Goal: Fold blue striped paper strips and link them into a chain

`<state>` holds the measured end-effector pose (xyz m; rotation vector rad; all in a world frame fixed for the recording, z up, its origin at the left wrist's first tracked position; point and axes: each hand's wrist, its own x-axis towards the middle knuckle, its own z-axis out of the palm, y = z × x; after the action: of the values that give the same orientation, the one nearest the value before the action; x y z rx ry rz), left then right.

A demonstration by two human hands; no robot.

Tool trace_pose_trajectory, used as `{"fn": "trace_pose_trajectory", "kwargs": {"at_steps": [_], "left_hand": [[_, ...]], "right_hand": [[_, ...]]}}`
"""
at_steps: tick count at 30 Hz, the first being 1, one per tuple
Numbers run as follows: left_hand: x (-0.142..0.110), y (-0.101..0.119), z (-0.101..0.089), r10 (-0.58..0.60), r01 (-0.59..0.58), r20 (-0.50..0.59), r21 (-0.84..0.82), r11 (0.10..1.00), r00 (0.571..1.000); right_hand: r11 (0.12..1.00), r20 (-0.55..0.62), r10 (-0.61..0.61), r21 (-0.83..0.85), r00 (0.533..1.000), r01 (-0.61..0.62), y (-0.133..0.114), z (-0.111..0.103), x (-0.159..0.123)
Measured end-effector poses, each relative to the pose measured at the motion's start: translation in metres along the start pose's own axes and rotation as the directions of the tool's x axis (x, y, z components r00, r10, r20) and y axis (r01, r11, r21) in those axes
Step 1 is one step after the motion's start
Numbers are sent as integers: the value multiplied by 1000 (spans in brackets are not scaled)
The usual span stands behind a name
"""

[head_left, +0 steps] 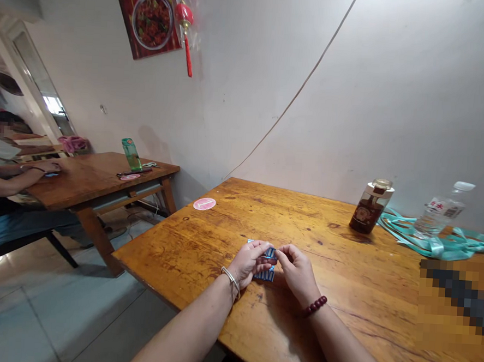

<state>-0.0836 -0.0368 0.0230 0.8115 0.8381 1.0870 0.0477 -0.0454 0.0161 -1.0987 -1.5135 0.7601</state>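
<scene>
My left hand [251, 263] and my right hand [296, 271] are close together over the middle of a varnished wooden table [189, 243]. Between them is a small blue-and-white striped piece [265, 275], perhaps folded paper or a packet. Its exact form is hidden by my fingers. The fingers of both hands pinch it from either side, a little above the tabletop. A silver bangle circles my left wrist, and dark red beads circle my right.
A brown-filled glass jar [369, 210], a plastic water bottle [439, 212] and teal ribbon [435, 244] stand at the table's far right. A pink round sticker [204, 203] is on the tabletop. At a second table [102, 180] on the left, a co-worker's hand [48, 166] rests.
</scene>
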Motion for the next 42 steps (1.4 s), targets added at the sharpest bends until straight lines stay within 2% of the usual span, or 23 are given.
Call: {"fn": "trace_pose_trajectory", "kwargs": {"at_steps": [8,16,24,28,31,33,35,38,40,42], "left_hand": [[0,-1,1,19,-20,-36,-28,999,999],[0,-1,0,1,1,-33,56,998,999],[0,-2,-1,-20,21,-41,44,999,999],[2,-1,0,25,-24,-37,47,999,999],[5,5,-5,144,-138,-97,65,988,985],[7,10,-11,245,-242,-209,39,969,947],[8,13,-16,285,-298,-281,-5,954,916],[9,13,-20,278,-303,-291,-46,952,916],[10,10,-19,269,-293,-272,-49,955,924],[11,8,-17,265,-287,-264,-48,957,927]], "right_hand": [[998,63,-35,46,997,32,4,5,-3],[994,101,-33,104,994,23,5,2,-2],[995,63,16,94,998,-21,1,-2,-1],[977,46,87,190,995,-94,3,2,2],[969,28,119,213,993,-122,5,3,4],[988,37,94,118,995,-98,7,3,2],[996,93,55,-73,994,-48,9,4,-1],[934,205,26,-355,978,50,11,8,-7],[884,239,42,-461,970,75,10,11,-9],[862,250,95,-504,964,46,11,15,-9]]}}
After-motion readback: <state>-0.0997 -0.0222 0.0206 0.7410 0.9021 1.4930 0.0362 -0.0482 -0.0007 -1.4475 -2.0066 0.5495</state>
